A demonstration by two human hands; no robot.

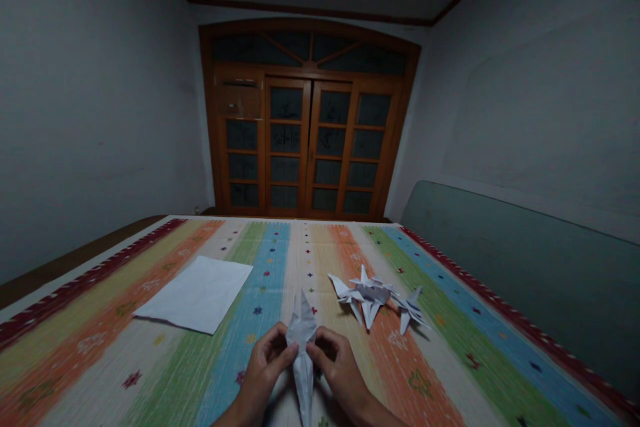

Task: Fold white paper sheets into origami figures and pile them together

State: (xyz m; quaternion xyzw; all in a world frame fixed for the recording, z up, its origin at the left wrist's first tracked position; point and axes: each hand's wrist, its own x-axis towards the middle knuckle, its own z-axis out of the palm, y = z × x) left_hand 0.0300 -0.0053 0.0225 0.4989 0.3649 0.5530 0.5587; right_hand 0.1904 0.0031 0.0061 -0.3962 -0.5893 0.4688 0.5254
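Observation:
In the head view, my left hand [265, 363] and my right hand [335, 363] pinch a long, pointed piece of folded white paper [303, 347] from either side. Its lower end reaches down past my hands, and its upper tip stands above them. To the right of my right hand lies a larger white origami figure [367, 297] with many spiky points. A smaller spiky origami piece [413, 310] touches its right side. A flat sheet of white paper [197, 293] lies to the left, beyond my left hand.
Everything lies on a wide cloth [320, 240] with coloured stripes and small embroidered motifs. A grey-green padded panel [500, 267] runs along the right side. A dark wooden edge [75, 267] shows on the left. Wooden glazed doors [310, 140] stand at the far end.

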